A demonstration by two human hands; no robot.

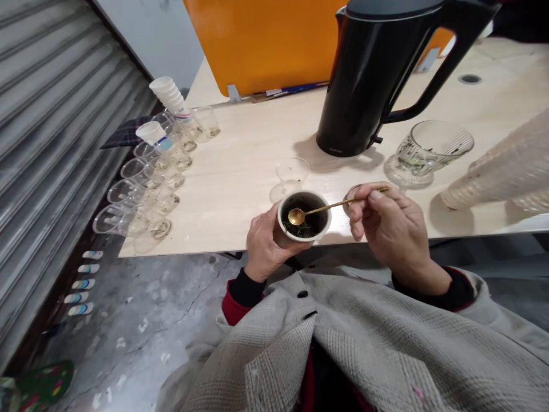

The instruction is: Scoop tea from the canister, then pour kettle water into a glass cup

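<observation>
Left hand [266, 243] wraps around a tea-leaf cup [304, 216], steadying it; right hand [388, 226] fingers pinch a gold spoon [319, 210] dipping inside.

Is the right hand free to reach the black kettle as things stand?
Probably not yet: the right hand pinches the gold spoon in the cup. The path over the table to the kettle looks open.

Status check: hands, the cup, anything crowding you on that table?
Left hand grips white cup, tea leaves inside. Right hand pinches gold spoon, bowl over the leaves. Small clear cup just behind; black kettle farther back.
</observation>
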